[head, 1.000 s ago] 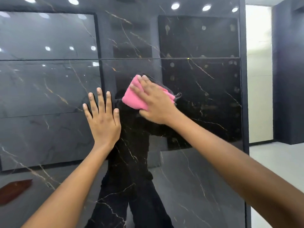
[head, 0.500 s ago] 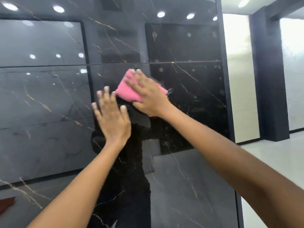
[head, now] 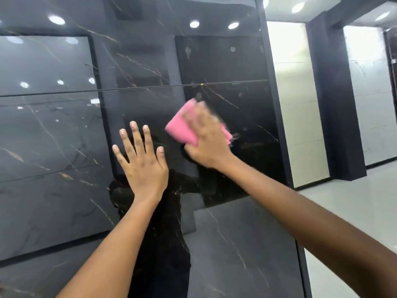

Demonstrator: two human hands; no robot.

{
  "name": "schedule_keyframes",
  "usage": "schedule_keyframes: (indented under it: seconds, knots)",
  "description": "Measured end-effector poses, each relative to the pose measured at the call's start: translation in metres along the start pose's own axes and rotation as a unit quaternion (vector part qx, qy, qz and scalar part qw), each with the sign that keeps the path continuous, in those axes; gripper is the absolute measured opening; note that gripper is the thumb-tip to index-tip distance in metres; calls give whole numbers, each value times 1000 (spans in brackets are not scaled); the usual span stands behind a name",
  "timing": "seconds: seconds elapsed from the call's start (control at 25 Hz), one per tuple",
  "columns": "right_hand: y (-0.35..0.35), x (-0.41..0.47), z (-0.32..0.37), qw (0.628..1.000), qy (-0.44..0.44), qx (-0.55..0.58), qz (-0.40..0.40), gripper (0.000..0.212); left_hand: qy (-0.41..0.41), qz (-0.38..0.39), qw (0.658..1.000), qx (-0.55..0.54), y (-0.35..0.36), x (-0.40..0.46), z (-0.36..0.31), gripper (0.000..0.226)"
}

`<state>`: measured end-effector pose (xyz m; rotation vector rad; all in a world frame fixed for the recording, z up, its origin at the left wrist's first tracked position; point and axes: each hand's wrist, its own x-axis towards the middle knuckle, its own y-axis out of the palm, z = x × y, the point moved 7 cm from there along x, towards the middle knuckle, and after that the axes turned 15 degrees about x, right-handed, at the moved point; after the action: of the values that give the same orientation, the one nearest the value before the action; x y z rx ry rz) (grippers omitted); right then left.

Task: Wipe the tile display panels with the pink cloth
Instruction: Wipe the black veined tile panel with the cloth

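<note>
We see the right hand pressing one pink cloth flat against the glossy black tile panel, its fingers laid over the folded cloth and its thumb curled under the lower edge; the hand is blurred, so we cannot tell the finger positions more exactly. The cloth sits in the right half of the panel, just below the thin horizontal seam and well inside the dark frame along the panel's right edge. The left hand lies open, fingers straight and spread, palm braced on the panel to the left of the cloth and holding nothing. We judge the wiping to be mid-course: pale spots show on the surface above and around the cloth, and the lower part and the area above the seam show no sign we could read either way. We count two hands, one cloth, and two light panels beyond the frame.
</note>
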<state>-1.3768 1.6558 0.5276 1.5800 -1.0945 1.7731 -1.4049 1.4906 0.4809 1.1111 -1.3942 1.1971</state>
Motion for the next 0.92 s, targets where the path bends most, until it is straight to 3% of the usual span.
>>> schedule_keyframes:
  seconds: [0.04, 0.08, 0.12, 0.2, 0.28, 0.36, 0.4, 0.44, 0.52, 0.6, 0.64, 0.68, 0.76, 0.84, 0.88, 0.92]
  knots:
    - [7, -8, 12, 993, -94, -21, 65, 79, 4, 2, 1000, -1, 0, 1, 1, 62]
    - [-10, -2, 2, 988, -131, -19, 74, 79, 10, 4, 1000, 0, 0, 1, 2, 62]
    - [-33, 10, -25, 995, -98, -2, 28, 80, 16, 4, 1000, 2, 0, 0, 4, 62]
    - [-88, 25, -99, 990, 97, 27, -100, 78, 26, 2, 1000, 1, -1, -1, 4, 63]
    - [-129, 19, -156, 945, 277, 18, -173, 71, 23, -2, 1000, 6, -2, -2, 3, 62]
    - [-132, 8, -161, 906, 365, -5, -214, 69, 14, -3, 1000, 10, -2, -1, 2, 62]
    - [-118, 8, -142, 911, 357, -27, -205, 71, 8, -3, 1000, 11, -1, -1, 1, 61]
    - [-95, 10, -113, 934, 306, -33, -180, 74, 4, -4, 1000, 13, -1, -2, 1, 61]
    - [-31, 4, -40, 994, 96, -16, -56, 80, -1, -9, 1000, 11, -1, -3, 1, 61]
    - [0, -13, 6, 988, -118, -39, 94, 78, 0, -12, 1000, 6, -2, -3, 1, 60]
    - [-15, -7, -4, 984, -148, -31, 100, 78, 1, -12, 1000, 7, -2, -3, 0, 60]
    - [-37, 2, -32, 993, -102, -16, 61, 78, 1, -12, 1000, 8, -2, -4, 0, 61]
    - [-95, 13, -110, 992, 106, 4, -72, 80, 2, -11, 1000, 9, -1, -5, 0, 61]
    - [-129, -5, -159, 940, 299, 0, -165, 78, -1, -11, 1000, 10, 0, -5, 0, 60]
    - [-120, -13, -152, 927, 331, -20, -174, 77, -2, -11, 1000, 10, 0, -6, -1, 60]
    - [-100, -13, -127, 937, 307, -29, -166, 79, -3, -11, 1000, 7, 0, -6, -1, 60]
